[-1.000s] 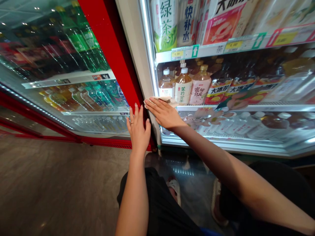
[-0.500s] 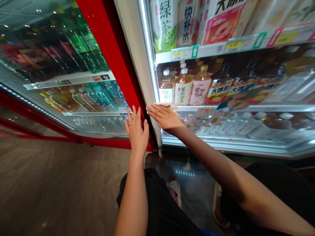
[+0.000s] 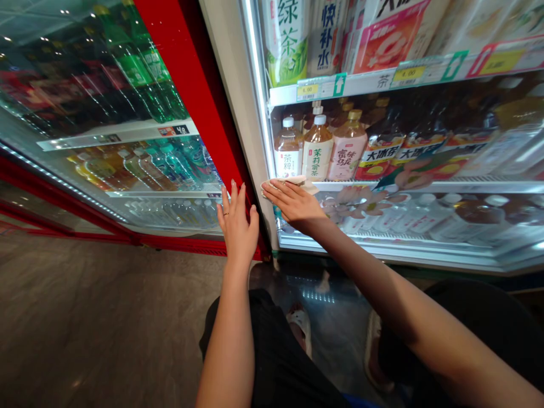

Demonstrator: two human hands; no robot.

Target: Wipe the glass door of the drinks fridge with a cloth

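Open left hand [image 3: 237,226], fingers spread, up against the red frame [image 3: 187,96] of a drinks fridge [image 3: 227,73]. Then a pale cloth [image 3: 289,181] on the glass [image 3: 408,249] by a shelf edge [image 3: 382,187], under the flat right hand [image 3: 294,205], just below tea bottles [image 3: 318,153]. Clean or dirty glass: too hard to tell.

Our left grip [image 3: 237,229] stands upright with its back toward us, its fingers [image 3: 233,198] slightly spread and pointing far. Our bare left forearm [image 3: 225,340] rises straight from the near side. Our right arm [image 3: 382,289] reaches long across from the near right, and our right grip [image 3: 293,205] lies flat and palm-forward, fingers extended leftward, just beside the left grip.
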